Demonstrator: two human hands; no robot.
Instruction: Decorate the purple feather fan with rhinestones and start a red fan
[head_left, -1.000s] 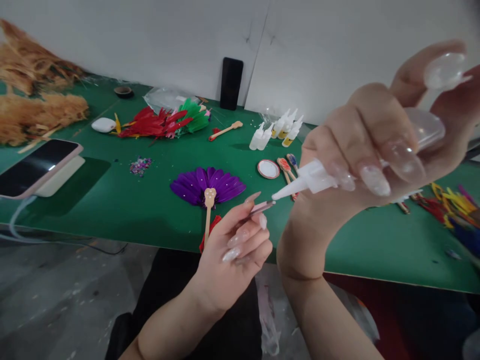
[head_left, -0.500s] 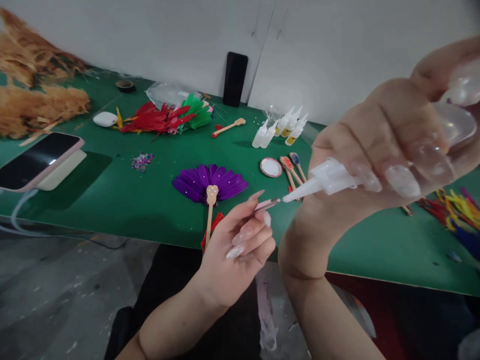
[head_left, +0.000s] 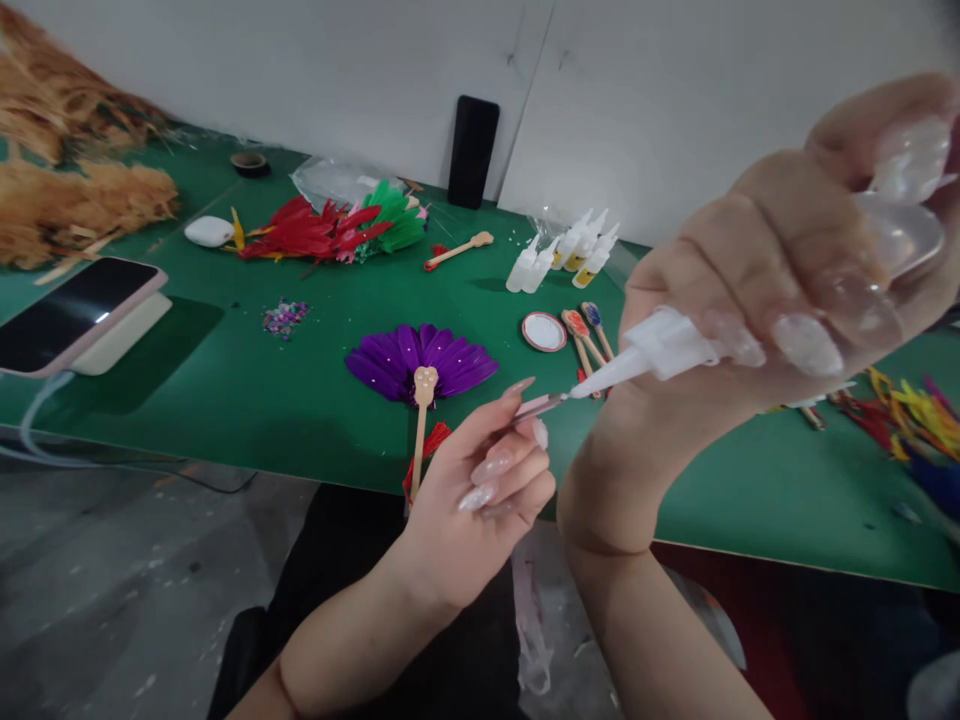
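My right hand is wrapped round a clear glue bottle, held up close to the camera with its white nozzle pointing down-left. The nozzle tip touches the end of a thin pinkish stick that my left hand pinches between thumb and fingers. Both hands hover over the near edge of the green table. Just beyond my left hand lies a purple feather fan with a wooden handle, and a red feather piece shows under it.
Red and green feathers, small glue bottles, a round white lid, decorated wooden sticks, a heap of sequins, a phone on a stand, brown feather piles, colourful feathers at right. A black phone leans on the wall.
The bottle's nozzle has drawn back a little and returned to the stick's tip. My left hand has shifted slightly right and up. The camera view has drifted a bit.
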